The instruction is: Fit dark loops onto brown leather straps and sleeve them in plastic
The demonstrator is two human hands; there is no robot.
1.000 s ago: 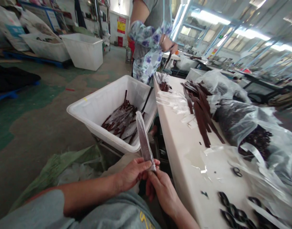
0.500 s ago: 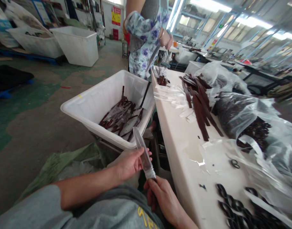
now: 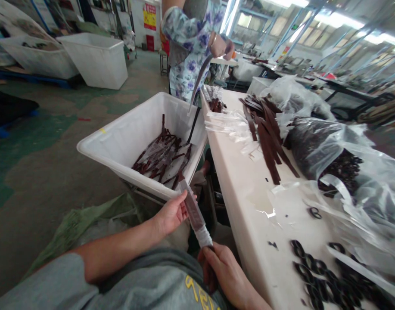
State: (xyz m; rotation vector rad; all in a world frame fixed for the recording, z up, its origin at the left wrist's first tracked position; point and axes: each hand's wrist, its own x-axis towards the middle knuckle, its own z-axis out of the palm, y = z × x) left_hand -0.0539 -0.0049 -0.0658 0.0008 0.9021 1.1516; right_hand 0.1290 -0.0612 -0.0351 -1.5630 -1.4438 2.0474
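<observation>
A clear plastic sleeve (image 3: 202, 234) lies around a brown strip (image 3: 181, 175), whose tip sticks out of the sleeve's far end. My left hand (image 3: 171, 215) pinches the upper part of the sleeve between thumb and fingers. At the lower end my right hand (image 3: 225, 269) is closed around the strip, right below the bunched plastic. The strip's lower part is mostly hidden by the right hand. Beyond the hands stands a white tub (image 3: 119, 137) with several sleeved brown strips (image 3: 161, 150) inside.
On my right, a white table (image 3: 229, 172) holds loose brown strips (image 3: 268, 146), flat plastic sleeves (image 3: 229, 122), black rings (image 3: 313, 267) and a plastic bag (image 3: 316, 146) of dark pieces. Across the tub a person (image 3: 192, 56) holds a dark strip (image 3: 197, 84). Green sacking (image 3: 77, 224) lies at left.
The brown strip has moved up through the sleeve and its tip now shows past the far end. The plastic is more bunched near my right hand. The other person's strip hangs differently.
</observation>
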